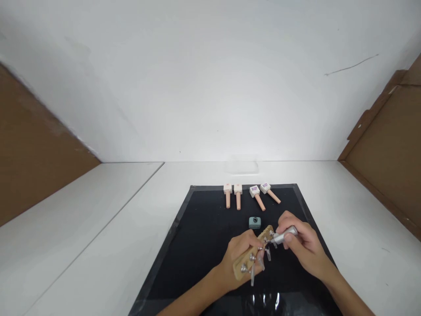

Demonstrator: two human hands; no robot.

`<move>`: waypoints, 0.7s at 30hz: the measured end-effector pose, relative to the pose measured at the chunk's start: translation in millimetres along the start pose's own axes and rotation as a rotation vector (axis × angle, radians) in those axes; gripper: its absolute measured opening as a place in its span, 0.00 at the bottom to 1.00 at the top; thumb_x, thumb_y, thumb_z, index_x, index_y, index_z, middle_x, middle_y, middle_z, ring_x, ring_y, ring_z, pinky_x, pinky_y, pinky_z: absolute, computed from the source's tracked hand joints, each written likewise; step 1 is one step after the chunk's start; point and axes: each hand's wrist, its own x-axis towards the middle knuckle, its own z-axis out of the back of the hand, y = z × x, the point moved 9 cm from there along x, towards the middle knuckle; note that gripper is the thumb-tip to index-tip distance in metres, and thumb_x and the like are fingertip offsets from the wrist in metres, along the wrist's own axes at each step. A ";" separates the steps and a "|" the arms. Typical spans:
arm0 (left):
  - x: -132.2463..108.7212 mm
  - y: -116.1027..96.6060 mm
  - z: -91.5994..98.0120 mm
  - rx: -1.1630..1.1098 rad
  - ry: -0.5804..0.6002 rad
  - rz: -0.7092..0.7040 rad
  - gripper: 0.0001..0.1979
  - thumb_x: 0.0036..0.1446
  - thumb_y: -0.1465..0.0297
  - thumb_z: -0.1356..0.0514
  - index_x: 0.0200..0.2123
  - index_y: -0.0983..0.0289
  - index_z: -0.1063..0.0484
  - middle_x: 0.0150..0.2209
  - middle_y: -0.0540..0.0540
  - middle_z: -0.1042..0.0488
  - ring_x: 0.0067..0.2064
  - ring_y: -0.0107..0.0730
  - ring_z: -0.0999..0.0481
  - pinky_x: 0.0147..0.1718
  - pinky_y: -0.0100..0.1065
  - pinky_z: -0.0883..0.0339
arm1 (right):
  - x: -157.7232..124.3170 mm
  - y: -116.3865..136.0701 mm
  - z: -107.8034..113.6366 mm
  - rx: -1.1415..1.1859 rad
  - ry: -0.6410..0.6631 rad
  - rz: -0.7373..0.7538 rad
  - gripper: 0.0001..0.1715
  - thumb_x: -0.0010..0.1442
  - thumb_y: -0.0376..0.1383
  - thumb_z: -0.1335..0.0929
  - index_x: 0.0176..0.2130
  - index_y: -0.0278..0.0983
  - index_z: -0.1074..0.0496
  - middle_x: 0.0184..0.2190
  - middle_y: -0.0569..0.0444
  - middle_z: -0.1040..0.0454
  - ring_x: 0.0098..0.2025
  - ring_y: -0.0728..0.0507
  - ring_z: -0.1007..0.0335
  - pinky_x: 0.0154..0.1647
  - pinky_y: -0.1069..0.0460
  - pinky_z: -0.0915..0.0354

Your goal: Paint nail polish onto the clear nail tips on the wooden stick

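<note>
My left hand (241,254) is wrapped round a tan, wavy-edged holder (239,264), which is tilted above the black mat. Along it are several silver round pieces, with clear nail-tip-like pieces (252,275) hanging off its right side. My right hand (304,245) is closed on a silver-grey tube (285,235), its narrow end pointing left at the holder's upper part. Whether that end touches a clear piece is too small to tell. Just beyond the holder sits a small teal bottle (254,222) with a dark round opening.
Several white square bottles with peach caps, one of them here (237,189), lie along the far edge of the black mat (197,237). Behind them is a clear flat tray (242,167). Brown cardboard panels (388,149) flank the white table, and a white wall rises behind.
</note>
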 end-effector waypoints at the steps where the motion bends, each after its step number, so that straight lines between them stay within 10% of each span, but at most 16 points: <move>1: 0.1 -0.1 0.5 0.008 -0.001 0.000 0.03 0.55 0.75 0.46 0.32 0.62 0.38 0.23 0.47 0.35 0.20 0.21 0.35 0.19 0.23 0.42 | -0.4 -0.1 0.1 0.014 0.000 0.003 0.13 0.66 0.41 0.39 0.34 0.39 0.31 0.26 0.57 0.37 0.22 0.50 0.41 0.21 0.55 0.44; 21: -10.4 8.5 -2.6 -0.030 0.013 0.038 0.05 0.54 0.75 0.43 0.33 0.62 0.38 0.24 0.47 0.33 0.20 0.20 0.35 0.21 0.23 0.41 | -0.1 -3.7 -0.2 0.006 -0.007 -0.048 0.13 0.66 0.42 0.39 0.34 0.40 0.32 0.26 0.59 0.39 0.22 0.51 0.43 0.23 0.55 0.44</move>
